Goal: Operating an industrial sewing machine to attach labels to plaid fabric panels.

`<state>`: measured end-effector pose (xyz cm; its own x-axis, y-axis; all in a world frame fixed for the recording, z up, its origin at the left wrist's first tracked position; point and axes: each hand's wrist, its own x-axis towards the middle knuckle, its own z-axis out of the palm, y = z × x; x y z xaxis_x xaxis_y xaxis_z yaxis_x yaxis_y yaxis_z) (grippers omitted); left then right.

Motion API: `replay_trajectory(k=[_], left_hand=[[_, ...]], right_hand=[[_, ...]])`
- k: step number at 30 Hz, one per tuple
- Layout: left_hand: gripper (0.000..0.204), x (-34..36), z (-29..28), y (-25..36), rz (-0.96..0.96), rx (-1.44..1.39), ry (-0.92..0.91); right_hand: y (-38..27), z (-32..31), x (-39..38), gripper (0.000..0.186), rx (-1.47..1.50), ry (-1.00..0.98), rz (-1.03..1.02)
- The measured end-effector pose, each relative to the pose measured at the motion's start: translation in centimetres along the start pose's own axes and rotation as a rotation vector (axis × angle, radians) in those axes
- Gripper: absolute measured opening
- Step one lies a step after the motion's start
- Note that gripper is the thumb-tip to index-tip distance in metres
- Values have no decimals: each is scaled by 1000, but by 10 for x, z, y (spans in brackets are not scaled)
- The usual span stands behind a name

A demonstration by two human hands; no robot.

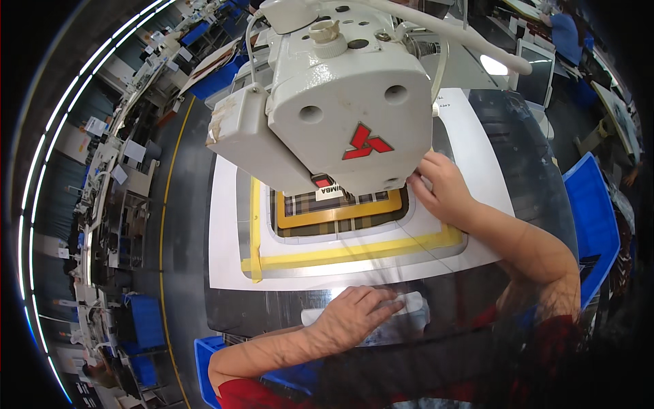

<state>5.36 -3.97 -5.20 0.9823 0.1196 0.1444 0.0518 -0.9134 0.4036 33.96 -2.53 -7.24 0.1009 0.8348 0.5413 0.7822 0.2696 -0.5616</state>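
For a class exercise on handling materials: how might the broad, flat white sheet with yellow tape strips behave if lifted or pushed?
The white sheet looks thin for its width, so it would probably bend if lifted by one corner. On the glossy black tabletop, it may slide fairly easily. The yellow tape strips could stiffen it slightly.

left forearm: in from lower left, slanting gently upward | left grip: lower centre, fingers loosely bent, pointing right | right forearm: elbow bent at lower right, slanting up-left | right grip: right of centre, fingers curled
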Motion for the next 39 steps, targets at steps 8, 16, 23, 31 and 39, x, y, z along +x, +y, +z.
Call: replay_trajectory(k=[8,16,23,31,39], left_hand=[[41,14,-5,-14,58,36,-11],[30,60,5,-15,117,36,130],[25,23,-26,-19,60,-22,210],[22,-22,-59,-31,96,-18,253],[20,-52,-80,-56,104,-38,321]], right_hand=[[-8,-21,-13,17,-115,-151,-68],[-35,-18,15,21,-550,-656,-13],[-49,-33,9,11,-759,-646,-265],[-46,-44,-11,7,-475,-285,-258],[-61,-48,-13,9,-428,-244,-61]])
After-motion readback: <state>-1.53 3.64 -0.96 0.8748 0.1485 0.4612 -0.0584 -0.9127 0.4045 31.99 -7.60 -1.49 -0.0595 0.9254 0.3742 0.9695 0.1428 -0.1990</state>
